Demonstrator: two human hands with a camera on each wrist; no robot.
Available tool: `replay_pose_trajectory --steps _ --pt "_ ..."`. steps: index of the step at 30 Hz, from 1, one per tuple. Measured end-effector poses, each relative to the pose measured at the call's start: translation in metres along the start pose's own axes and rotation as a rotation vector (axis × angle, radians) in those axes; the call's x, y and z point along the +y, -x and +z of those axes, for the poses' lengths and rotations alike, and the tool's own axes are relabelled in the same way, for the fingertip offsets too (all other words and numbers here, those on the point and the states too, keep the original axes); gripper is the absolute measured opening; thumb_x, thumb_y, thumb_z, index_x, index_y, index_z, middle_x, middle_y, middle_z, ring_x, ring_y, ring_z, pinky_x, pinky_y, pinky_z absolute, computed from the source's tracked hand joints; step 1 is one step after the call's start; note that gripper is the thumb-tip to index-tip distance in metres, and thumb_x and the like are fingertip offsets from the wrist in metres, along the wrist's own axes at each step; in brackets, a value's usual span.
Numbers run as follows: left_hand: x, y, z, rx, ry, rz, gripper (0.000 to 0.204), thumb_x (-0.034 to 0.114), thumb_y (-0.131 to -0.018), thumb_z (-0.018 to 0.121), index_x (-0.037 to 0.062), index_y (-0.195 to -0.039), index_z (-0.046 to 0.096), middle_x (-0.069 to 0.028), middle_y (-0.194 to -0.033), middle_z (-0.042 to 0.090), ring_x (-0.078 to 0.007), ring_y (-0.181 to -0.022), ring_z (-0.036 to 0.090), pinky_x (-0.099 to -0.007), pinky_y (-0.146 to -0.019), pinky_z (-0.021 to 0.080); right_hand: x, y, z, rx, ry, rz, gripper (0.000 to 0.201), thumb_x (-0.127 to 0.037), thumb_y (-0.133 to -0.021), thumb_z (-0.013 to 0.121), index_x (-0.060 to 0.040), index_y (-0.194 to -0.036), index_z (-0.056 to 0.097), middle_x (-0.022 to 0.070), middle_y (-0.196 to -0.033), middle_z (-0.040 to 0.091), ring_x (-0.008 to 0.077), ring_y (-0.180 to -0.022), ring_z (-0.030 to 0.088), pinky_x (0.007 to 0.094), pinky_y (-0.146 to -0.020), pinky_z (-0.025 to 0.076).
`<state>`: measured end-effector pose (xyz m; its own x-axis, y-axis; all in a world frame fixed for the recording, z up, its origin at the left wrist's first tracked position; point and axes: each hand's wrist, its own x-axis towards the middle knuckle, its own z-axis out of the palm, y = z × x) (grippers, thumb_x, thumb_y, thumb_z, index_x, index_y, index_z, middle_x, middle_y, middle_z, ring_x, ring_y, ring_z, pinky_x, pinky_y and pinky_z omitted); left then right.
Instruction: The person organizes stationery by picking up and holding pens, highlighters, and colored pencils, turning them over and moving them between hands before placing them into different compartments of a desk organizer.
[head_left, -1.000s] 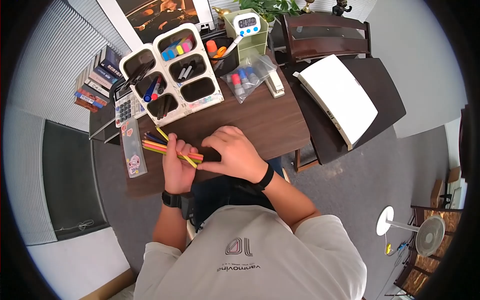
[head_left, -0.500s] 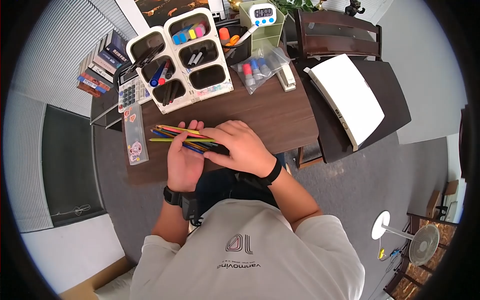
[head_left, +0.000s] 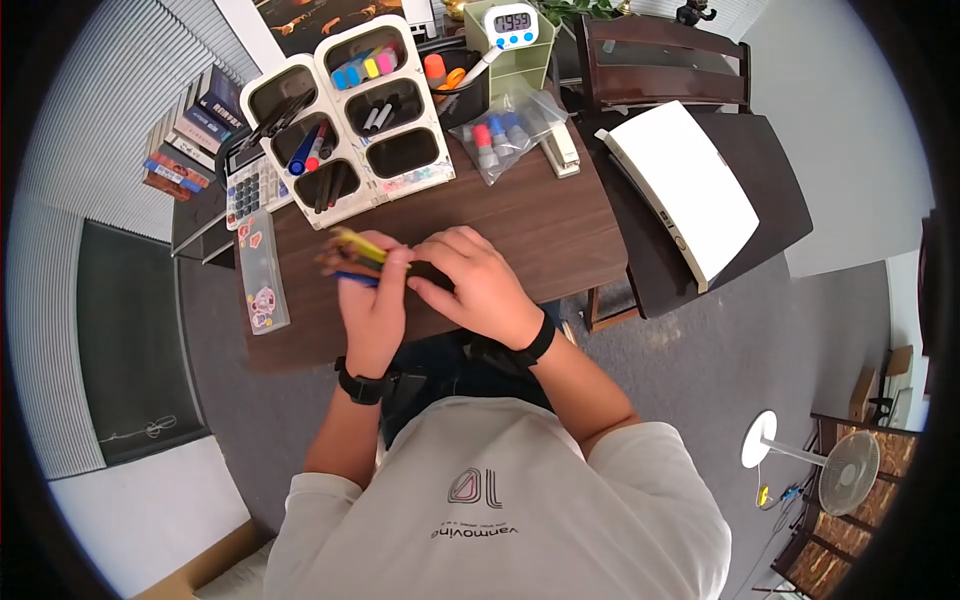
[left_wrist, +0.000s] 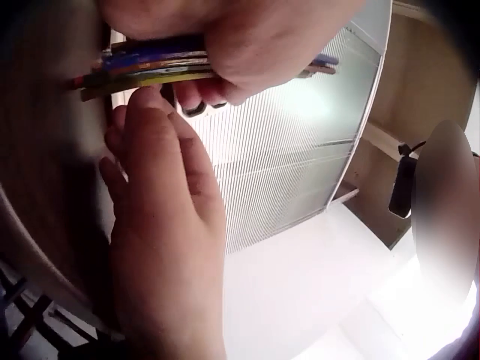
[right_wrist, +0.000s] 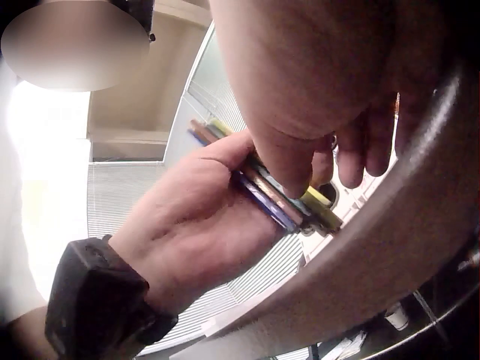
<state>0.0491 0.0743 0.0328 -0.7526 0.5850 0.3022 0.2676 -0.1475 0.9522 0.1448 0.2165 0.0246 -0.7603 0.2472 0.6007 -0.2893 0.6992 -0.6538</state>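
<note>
Bundle of coloured pencils [head_left: 364, 249] held over the near part of the desk [head_left: 530, 220], left of middle — left hand [head_left: 373, 315] wrapped round it, right hand [head_left: 482, 288] at its right end, pinching or just touching, can't tell from here. Probably light, stiff, slippery against each other, points fragile; grip mid-bundle. Left ends blurred, middles behind fingers — no count possible.

Pencils [head_left: 362, 247] — blurred in the head view, partly hidden by the hands [head_left: 374, 315]; framed picture [head_left: 322, 28] cut off above.
</note>
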Motion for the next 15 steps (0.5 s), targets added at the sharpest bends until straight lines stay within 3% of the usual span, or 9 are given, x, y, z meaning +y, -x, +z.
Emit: replay_pose_trajectory --steps 3,6,9,11,13,14,15 --pt "-0.017 0.005 0.009 0.041 0.013 -0.067 0.01 0.008 -0.106 0.062 0.0029 -0.114 0.059 -0.0045 -0.108 0.062 -0.0119 -0.098 0.059 -0.0279 -0.088 0.049 0.004 0.003 0.003 0.029 0.037 0.029 0.027 -0.013 -0.082 0.08 -0.004 -0.106 0.07 0.0137 -0.107 0.068 0.0355 -0.104 0.063 0.0445 -0.093 0.053" --pt "-0.023 0.004 0.009 0.009 -0.011 -0.025 0.013 0.009 -0.107 0.062 0.0021 -0.117 0.059 -0.0048 -0.109 0.063 -0.0124 -0.098 0.059 -0.0282 -0.089 0.049 0.003 0.003 0.004 0.067 0.048 0.049 0.026 -0.013 -0.081 0.08 -0.0031 -0.104 0.07 0.0141 -0.108 0.069 0.0359 -0.104 0.064 0.0442 -0.093 0.054" --pt "-0.021 -0.003 0.011 0.019 -0.081 0.029 0.014 0.011 -0.107 0.061 0.0021 -0.117 0.058 -0.0062 -0.106 0.065 -0.0128 -0.095 0.061 -0.0283 -0.086 0.051 0.002 0.0 0.001 0.106 -0.003 0.045 0.023 -0.013 -0.081 0.08 -0.0041 -0.099 0.069 0.0127 -0.104 0.068 0.0349 -0.102 0.063 0.044 -0.091 0.053" --pt "-0.02 -0.002 0.008 0.041 -0.098 0.045 0.014 0.012 -0.108 0.06 0.0023 -0.117 0.057 -0.007 -0.103 0.066 -0.0126 -0.092 0.062 -0.0279 -0.083 0.052 -0.002 -0.001 -0.002 0.051 -0.016 0.004 0.022 -0.016 -0.082 0.082 -0.0071 -0.094 0.067 0.0095 -0.093 0.066 0.0312 -0.092 0.063 0.0427 -0.082 0.053" --pt "-0.019 -0.002 0.003 0.156 0.33 -0.241 0.014 0.016 -0.109 0.059 0.0031 -0.115 0.056 -0.0071 -0.091 0.066 -0.0124 -0.082 0.063 -0.0271 -0.073 0.053 -0.006 -0.001 -0.006 -0.008 -0.079 0.036 0.023 -0.019 -0.082 0.084 -0.0087 -0.092 0.066 0.0074 -0.086 0.063 0.0297 -0.084 0.062 0.0413 -0.076 0.052" --pt "-0.015 -0.003 0.001 0.176 0.438 -0.295 0.016 0.019 -0.109 0.06 0.0041 -0.113 0.055 -0.0054 -0.083 0.062 -0.0113 -0.074 0.06 -0.0262 -0.063 0.05 -0.007 0.0 -0.007 -0.067 -0.144 0.07 0.024 -0.022 -0.083 0.085 -0.0103 -0.09 0.065 0.0054 -0.078 0.06 0.0282 -0.075 0.061 0.0399 -0.07 0.05" --pt "-0.018 -0.002 -0.003 0.176 0.438 -0.293 0.016 0.019 -0.109 0.06 0.0041 -0.113 0.055 -0.0054 -0.083 0.062 -0.0113 -0.074 0.06 -0.0262 -0.063 0.05 -0.007 0.001 -0.006 -0.067 -0.144 0.068 0.024 -0.022 -0.083 0.085 -0.0103 -0.09 0.065 0.0054 -0.078 0.06 0.0282 -0.075 0.061 0.0399 -0.07 0.05"
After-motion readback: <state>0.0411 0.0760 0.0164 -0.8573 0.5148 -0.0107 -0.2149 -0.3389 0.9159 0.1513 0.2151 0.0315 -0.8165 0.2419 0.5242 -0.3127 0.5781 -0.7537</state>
